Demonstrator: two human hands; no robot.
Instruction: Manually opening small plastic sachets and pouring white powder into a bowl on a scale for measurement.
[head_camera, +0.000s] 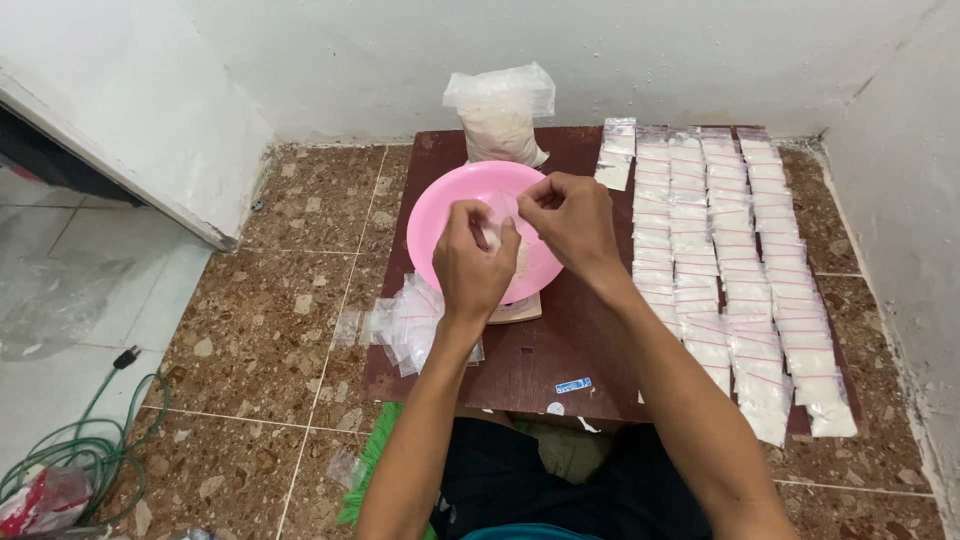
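Left hand (472, 268) and right hand (572, 222) pinch one small clear plastic zip bag (497, 212) above round pink plastic bowl (440, 222); filled bag rows (735, 270) right of bowl.

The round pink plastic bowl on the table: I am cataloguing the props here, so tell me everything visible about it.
The round pink plastic bowl is shallow, smooth and glossy, sitting upright on the dark brown wooden table, just in front of a clear plastic bag of white grains. Its near edge rests over a flat tan object. Both hands hover above it, the left hand and right hand pinching a small clear plastic pouch, hiding much of the inside; something pale shows near the bowl's middle.
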